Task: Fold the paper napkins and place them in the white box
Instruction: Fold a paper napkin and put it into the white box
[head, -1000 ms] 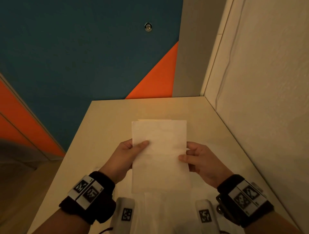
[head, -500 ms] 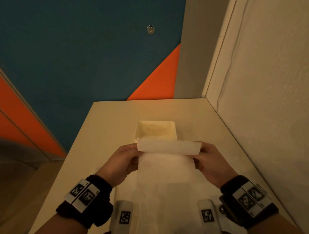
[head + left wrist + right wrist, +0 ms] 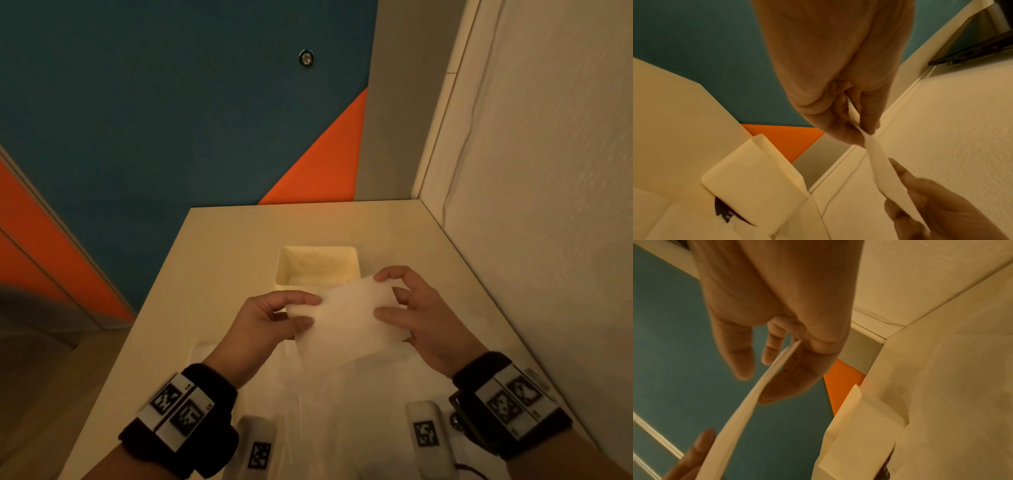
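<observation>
Both hands are on one napkin (image 3: 349,315), held in the air just above the counter (image 3: 222,260) and on the near side of the box (image 3: 318,265). The napkin is already folded to a squat, tilted rectangle; its far corner overlaps the box's near rim in the head view.

Left hand (image 3: 270,318): thumb and fingers pinch the napkin's left edge (the left wrist view shows the sheet edge-on, clamped between the fingertips). Right hand (image 3: 421,318): fingers curled over the far right corner, thumb on top of the sheet, gripping the right edge.

The box stands open toward the far middle of the counter, with pale napkin material inside it. More flat napkins (image 3: 342,394) lie on the counter under the wrists, near edge.

Step in hand, as we judge it: folding of this napkin is at or near its end, with placing to follow. Whether another fold is intended we cannot tell.

Next move calls for: carry the napkin forward over the opening, square it with the box walls, lower it flat and release both pinches together so the fold does not spring open. The paper is thin and limp, so a one-sided release would likely let it twist.
</observation>
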